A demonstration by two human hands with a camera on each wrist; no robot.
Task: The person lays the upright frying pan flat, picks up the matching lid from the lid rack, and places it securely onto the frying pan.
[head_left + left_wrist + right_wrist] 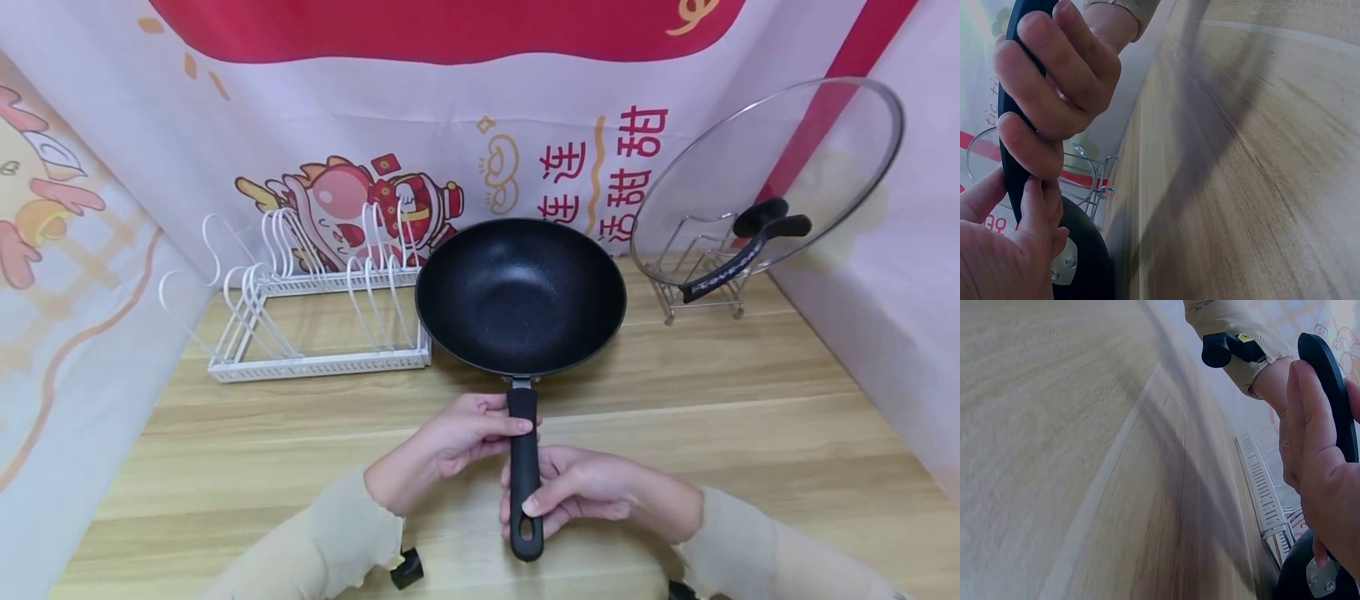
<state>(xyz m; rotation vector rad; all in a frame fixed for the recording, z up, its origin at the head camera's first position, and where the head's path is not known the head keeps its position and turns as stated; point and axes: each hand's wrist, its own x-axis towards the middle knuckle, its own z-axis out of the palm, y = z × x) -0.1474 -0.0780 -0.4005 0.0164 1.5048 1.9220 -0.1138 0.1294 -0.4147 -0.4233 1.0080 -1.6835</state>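
Note:
A black wok with a long black handle is held up above the table, its inside facing me. Near the pan end, my left hand pinches the handle, thumb on top. My right hand grips the same handle closer to its holed end, thumb across it. In the left wrist view the right hand's fingers curl under the handle. The right wrist view shows my right hand along the handle, with the riveted bracket of the wok below.
A white rack with upright wire dividers stands on the wooden table, left of the wok. At right, a glass lid with a black handle leans in a small metal stand. Printed cloth hangs behind.

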